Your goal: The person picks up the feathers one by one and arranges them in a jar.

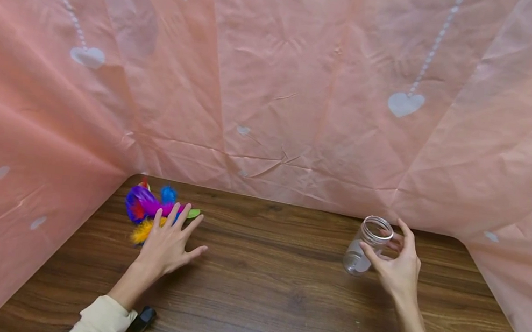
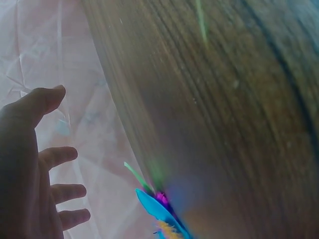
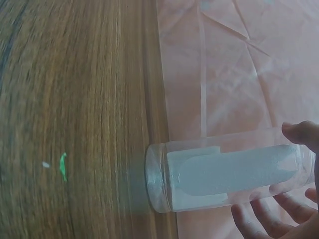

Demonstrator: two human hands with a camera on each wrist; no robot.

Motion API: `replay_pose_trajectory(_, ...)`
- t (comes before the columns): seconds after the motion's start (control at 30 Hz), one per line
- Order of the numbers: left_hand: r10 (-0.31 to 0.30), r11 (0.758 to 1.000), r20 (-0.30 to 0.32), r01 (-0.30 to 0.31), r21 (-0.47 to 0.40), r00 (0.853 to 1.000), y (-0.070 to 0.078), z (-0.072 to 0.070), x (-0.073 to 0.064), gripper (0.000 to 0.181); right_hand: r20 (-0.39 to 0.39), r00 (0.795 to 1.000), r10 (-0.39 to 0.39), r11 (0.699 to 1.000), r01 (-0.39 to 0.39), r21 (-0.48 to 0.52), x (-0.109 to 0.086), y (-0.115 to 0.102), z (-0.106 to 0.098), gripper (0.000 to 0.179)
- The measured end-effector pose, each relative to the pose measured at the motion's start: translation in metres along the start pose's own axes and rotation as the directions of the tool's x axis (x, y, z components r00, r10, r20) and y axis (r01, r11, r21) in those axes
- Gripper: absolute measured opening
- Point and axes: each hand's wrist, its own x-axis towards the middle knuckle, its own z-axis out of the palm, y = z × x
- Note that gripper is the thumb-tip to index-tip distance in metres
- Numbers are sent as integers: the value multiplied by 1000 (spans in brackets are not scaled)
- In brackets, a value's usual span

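A clear jar (image 1: 358, 259) is sitting toward the right side of the desk (image 1: 271, 302), near the far edge, and the right hand (image 1: 400, 275) is gripping it just below the rim, thumb on the near side and fingers curling round the other. Whether its base is touching the desk, I'm not able to tell. The jar is looking light and stiff, its smooth wall probably slippery (plastic or glass, I can't say which, so fragility is an open question). The upper wall is offering a good hold, with the thumb opposing the fingers and the mouth staying unblocked. No lid is showing on it; a pale label (image 3: 209, 174) is covering part of the wall, and nothing is showing inside through the clear parts.

On the left, bright feathers (image 1: 145, 202) are lying in a loose cluster near the far corner. The left hand (image 1: 167, 247) is reaching over them with fingers spread apart, holding nothing. The feathers are likely very light, soft and easily bent; a gentle pinch at their stiffer shafts would be suiting them best.
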Motion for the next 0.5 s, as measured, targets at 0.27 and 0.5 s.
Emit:
replay_pose_trajectory(0.27,4,1000,-12,-4,2,1000,-8,-7,2,72,-1,1000,-4,1000,4,-9,-2,-2,5,94)
replay_pose_trajectory(0.5,2,1000,-17,-3,-20,1000,-17,-10,0,71,-2,1000,-15,1000,15,-9,-1,-2,5,94)
